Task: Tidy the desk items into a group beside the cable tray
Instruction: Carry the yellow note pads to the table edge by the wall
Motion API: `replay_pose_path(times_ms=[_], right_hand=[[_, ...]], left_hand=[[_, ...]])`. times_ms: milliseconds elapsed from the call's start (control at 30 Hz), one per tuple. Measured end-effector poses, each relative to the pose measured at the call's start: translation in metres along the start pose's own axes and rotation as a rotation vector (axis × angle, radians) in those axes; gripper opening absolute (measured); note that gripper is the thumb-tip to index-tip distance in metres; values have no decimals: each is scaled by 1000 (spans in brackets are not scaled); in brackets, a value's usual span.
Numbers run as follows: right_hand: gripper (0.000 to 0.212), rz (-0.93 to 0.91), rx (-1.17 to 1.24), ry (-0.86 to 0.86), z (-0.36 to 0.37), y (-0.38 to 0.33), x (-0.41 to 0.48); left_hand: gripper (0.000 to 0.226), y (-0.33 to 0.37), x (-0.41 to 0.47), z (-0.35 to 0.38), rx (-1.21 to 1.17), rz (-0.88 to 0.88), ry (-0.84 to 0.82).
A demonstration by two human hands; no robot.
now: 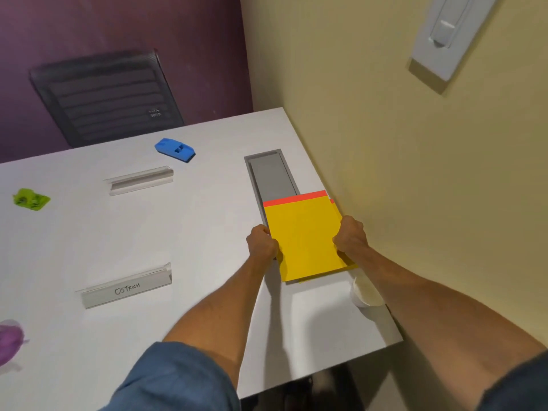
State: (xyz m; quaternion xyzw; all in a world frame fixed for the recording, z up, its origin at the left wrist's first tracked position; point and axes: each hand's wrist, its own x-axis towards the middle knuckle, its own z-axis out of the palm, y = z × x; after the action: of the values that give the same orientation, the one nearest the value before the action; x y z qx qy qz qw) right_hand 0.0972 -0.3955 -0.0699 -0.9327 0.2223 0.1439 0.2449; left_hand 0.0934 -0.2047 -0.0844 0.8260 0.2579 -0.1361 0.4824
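Note:
A stack of yellow paper sheets [305, 232] with an orange-red sheet showing along its far edge lies over the near end of the grey cable tray [271, 176], close to the yellow wall. My left hand [262, 243] grips the stack's left edge. On the stack's right edge my right hand [351, 235] is closed. Spread over the white desk [192, 232] are a blue stapler-like item [175, 149], a green item [31, 199], a purple item [9, 341], a clear empty name holder [139, 180] and a name holder marked "OSTRICH" [127, 289].
A white cup [364, 293] stands at the desk's right edge, partly behind my right forearm. A black mesh chair [103, 96] sits beyond the desk's far edge. The yellow wall runs along the desk's right side and carries a white fixture [444, 34].

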Motion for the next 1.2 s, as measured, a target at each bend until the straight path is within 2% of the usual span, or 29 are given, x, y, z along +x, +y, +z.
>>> replay_pose_path(times_ms=[233, 367, 467, 700, 800, 900, 1100, 1200], right_hand=[[29, -1, -127, 17, 14, 14, 26], [38, -49, -224, -5, 17, 19, 29], [46, -112, -302, -16, 19, 22, 28], [40, -171, -376, -27, 25, 19, 21], [46, -236, -424, -44, 30, 17, 18], [57, -231, -422, -90, 33, 13, 16], [54, -237, -405, -117, 33, 13, 18], [50, -221, -405, -121, 34, 11, 19]], left_hand=[[20, 0, 22, 32, 152, 37, -26], [16, -3, 24, 46, 206, 41, -26], [24, -7, 25, 52, 238, 18, -37], [7, -7, 24, 58, 213, 8, -53], [6, -6, 22, 58, 190, 21, -47], [6, -9, 19, 58, 168, 35, -47], [10, -9, 17, 58, 129, 22, -56], [27, -8, 17, 57, 134, 22, -55]])
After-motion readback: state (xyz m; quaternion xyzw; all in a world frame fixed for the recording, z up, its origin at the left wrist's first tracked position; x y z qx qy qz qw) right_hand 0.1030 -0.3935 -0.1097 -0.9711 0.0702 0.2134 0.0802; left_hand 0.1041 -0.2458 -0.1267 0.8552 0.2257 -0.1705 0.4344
